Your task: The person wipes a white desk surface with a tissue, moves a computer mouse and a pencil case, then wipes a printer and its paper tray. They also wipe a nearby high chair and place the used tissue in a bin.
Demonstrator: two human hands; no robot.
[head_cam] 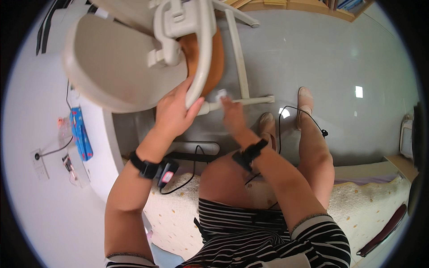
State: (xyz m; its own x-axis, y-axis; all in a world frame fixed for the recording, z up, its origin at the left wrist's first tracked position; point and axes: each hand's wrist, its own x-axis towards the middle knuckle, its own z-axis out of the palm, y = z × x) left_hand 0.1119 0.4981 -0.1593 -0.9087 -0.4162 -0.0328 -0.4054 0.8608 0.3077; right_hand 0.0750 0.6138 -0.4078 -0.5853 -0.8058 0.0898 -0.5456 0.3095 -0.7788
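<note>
A high chair or similar seat of cream plastic [110, 67], with an orange-brown part [214, 63], stands before me at the upper left. My left hand [176, 110] grips its curved cream bar [204, 57] near the lower end, thumb on one side and fingers on the other. My right hand [233, 112], blurred, holds a small white thing [221, 93] between its fingertips, close to the cream leg tube [248, 101]. What the small thing is, a wipe or a piece of plastic, I cannot tell. Both wrists wear black straps.
A white desk [104, 144] with a blue patterned pouch [81, 134] lies at the left. Black cables [194, 167] run by my legs. I sit on a quilted bed cover [355, 207]. A wooden bookshelf [301, 6] stands across the grey tiled floor [328, 50].
</note>
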